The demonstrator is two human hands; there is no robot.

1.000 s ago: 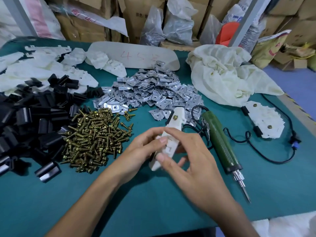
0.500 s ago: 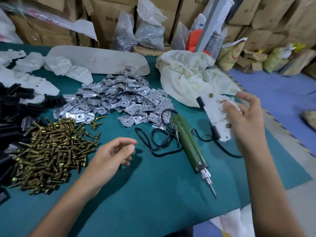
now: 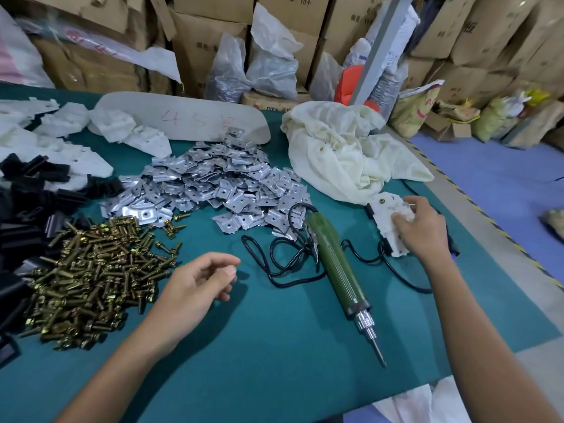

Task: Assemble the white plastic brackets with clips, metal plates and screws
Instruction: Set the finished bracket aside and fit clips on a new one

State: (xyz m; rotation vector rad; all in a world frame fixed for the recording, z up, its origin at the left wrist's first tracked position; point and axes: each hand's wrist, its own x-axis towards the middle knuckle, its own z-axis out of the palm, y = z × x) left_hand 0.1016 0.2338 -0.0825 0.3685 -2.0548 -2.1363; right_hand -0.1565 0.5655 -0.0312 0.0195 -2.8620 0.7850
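My right hand (image 3: 422, 232) grips an assembled white bracket (image 3: 385, 216) with brass screws and a black clip, set down at the table's right side. Hovering over the mat, my left hand (image 3: 198, 282) has loosely curled fingers and holds nothing. Just left of that hand is a pile of brass screws (image 3: 91, 276). Behind it spreads a heap of shiny metal plates (image 3: 219, 184). Black clips (image 3: 24, 209) fill the far left, with loose white brackets (image 3: 61, 154) behind them.
A green electric screwdriver (image 3: 338, 264) lies between my hands, tip toward me, its black cable (image 3: 274, 267) looped beside it. A cream cloth bag (image 3: 345, 148) sits at the back right. The green table (image 3: 274, 346) ends just right of my right hand. Cardboard boxes stand behind.
My right hand carried the assembled bracket from both hands to the right and lowered it onto the table. My left hand let go and stays open over the mat.
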